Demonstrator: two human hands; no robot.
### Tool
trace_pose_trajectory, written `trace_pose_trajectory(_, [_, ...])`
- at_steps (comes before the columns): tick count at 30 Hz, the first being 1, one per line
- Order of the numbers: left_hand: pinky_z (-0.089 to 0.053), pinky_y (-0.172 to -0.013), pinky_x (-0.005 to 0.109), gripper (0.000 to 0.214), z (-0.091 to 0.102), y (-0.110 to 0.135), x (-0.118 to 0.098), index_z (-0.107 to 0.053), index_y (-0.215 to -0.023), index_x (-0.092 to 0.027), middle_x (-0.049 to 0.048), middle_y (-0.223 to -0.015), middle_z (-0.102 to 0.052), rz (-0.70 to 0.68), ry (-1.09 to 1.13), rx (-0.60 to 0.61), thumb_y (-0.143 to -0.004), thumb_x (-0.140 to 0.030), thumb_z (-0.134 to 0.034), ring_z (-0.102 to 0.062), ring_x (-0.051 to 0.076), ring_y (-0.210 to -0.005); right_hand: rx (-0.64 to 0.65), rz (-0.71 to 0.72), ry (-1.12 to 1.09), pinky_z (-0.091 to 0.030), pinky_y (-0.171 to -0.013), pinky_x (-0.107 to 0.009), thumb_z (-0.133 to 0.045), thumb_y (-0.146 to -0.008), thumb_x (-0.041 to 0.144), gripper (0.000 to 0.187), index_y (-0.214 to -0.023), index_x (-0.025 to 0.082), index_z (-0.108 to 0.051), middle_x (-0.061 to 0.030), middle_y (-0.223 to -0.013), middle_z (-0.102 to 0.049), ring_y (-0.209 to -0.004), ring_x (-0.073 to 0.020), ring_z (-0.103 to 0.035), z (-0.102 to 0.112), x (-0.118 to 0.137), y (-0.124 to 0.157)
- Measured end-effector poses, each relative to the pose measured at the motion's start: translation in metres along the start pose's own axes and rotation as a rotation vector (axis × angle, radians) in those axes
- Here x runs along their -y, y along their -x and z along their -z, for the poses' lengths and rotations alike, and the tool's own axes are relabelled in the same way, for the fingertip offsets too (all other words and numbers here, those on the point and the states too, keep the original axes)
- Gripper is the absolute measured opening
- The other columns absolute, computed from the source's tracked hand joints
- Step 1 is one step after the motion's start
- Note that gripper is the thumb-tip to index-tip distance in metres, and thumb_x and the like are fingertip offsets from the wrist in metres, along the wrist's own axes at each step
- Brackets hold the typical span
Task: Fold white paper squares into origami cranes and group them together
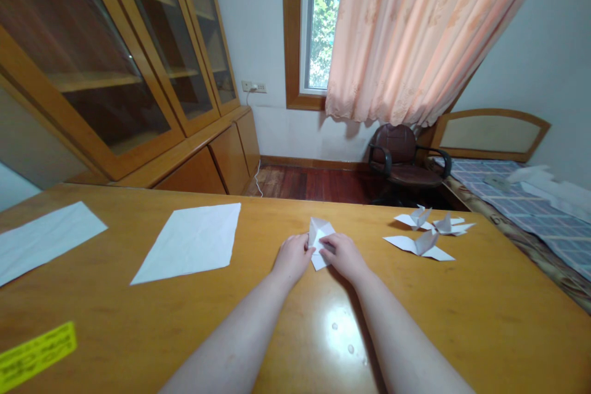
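Note:
A small folded white paper piece (319, 239) lies on the wooden table (138, 314), a little past the middle. My left hand (292, 256) pinches its left edge, fingers closed on the paper. My right hand (343, 254) presses and grips its right side, fingers curled over a fold. Both forearms reach in from the bottom of the view. To the left lies a flat white square sheet (194, 241).
Three folded paper cranes (427, 231) sit on the table to the right. Another white sheet (41, 240) lies at the far left, a yellow label (34, 354) near the front left corner. Beyond the table stand a glass-door cabinet (115, 61), a dark chair (404, 157) and a bed (530, 197).

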State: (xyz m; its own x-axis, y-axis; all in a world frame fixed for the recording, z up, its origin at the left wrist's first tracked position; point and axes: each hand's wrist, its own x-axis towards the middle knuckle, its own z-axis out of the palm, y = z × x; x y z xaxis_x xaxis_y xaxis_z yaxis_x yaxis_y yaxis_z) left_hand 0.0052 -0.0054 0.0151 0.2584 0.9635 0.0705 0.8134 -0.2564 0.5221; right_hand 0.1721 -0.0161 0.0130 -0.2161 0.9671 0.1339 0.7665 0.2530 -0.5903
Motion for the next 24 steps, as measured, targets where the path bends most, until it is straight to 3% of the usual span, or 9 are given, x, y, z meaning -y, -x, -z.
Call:
trace_pose_trajectory(17, [-0.035,-0.062,0.025,0.015,-0.0058,-0.0017,0.0073,-0.053,-0.070,-0.019,0.0007,-0.071,-0.059,-0.075,0.003,-0.048,-0.082,-0.028,-0.053,-0.052,0.016,-0.071,-0.022,0.014,-0.025,-0.039,-0.083,-0.032,-0.059,-0.077,0.025,0.019,-0.094,0.020,-0.067,-0.0056,-0.093,-0.067,-0.090,-0.0199,-0.056,-0.0012,-0.0005,0.0002])
trace_pose_trajectory(24, [-0.036,-0.065,0.025,0.012,-0.0065,-0.0018,0.0081,-0.061,-0.078,-0.020,0.0012,-0.075,-0.063,-0.086,0.030,-0.028,-0.082,-0.023,-0.050,-0.054,0.017,-0.074,-0.021,0.023,-0.011,-0.037,-0.088,-0.034,-0.066,-0.068,0.021,0.035,-0.103,0.020,-0.064,-0.0065,-0.102,-0.065,-0.096,-0.0214,-0.055,-0.0032,-0.0018,-0.0003])
